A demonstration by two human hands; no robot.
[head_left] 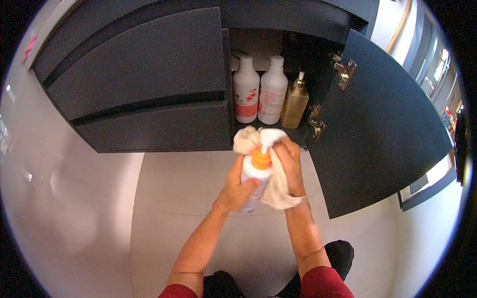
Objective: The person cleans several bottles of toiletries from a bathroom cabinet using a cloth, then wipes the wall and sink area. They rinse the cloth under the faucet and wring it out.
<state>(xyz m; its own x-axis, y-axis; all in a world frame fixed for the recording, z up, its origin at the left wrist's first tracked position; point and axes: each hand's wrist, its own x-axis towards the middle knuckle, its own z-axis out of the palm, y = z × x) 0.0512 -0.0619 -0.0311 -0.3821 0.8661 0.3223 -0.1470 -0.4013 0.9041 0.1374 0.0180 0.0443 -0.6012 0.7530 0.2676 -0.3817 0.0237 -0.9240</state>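
My left hand [235, 190] is closed around the body of a white pump bottle [252, 185] with an orange collar and a white pump head. The bottle is tilted and held in the air in front of the open cabinet. In my right hand [289, 166] is a cream cloth [281, 191], pressed against the bottle's pump top. Part of the cloth bunches up beyond the pump head, and the rest hangs down beside the bottle. Some fingers of the right hand are hidden behind the cloth, and the pump area is slightly blurred.
Inside the dark cabinet stand two white bottles [246, 92] with red-pink labels and a gold pump bottle [294, 105]. The cabinet door [382, 124] swings out to the right on metal hinges [345, 73]. Dark drawer fronts [149, 64] are at the left, above a tiled floor [171, 191].
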